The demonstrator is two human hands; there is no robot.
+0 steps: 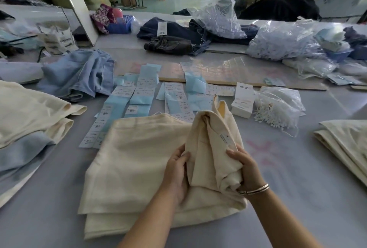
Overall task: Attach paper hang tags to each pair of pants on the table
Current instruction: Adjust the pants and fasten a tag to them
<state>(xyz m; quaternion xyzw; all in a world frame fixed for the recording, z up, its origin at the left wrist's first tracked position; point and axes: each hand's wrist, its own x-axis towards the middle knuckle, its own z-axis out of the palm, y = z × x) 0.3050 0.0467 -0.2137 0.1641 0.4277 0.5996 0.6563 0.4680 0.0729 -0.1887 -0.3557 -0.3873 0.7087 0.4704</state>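
Cream pants (135,160) lie folded on the grey table (297,178) in front of me. Their waist end is bunched and lifted upright between my hands. My left hand (177,170) grips the left side of the bunch, thumb on the cloth. My right hand (245,166) grips the right side, fingers curled into the folds; a small white sewn label (225,138) shows just above it. Rows of blue and white paper hang tags (139,97) lie flat beyond the pants. A stack of white tags (243,100) stands beside a bag of white tag strings (278,109).
Stacks of cream and light-blue pants (29,120) lie at the left; more cream pants (345,140) at the right edge. Light-blue jeans (79,75) and dark jeans (174,37) lie farther back, with clear plastic bags (282,43) at the right.
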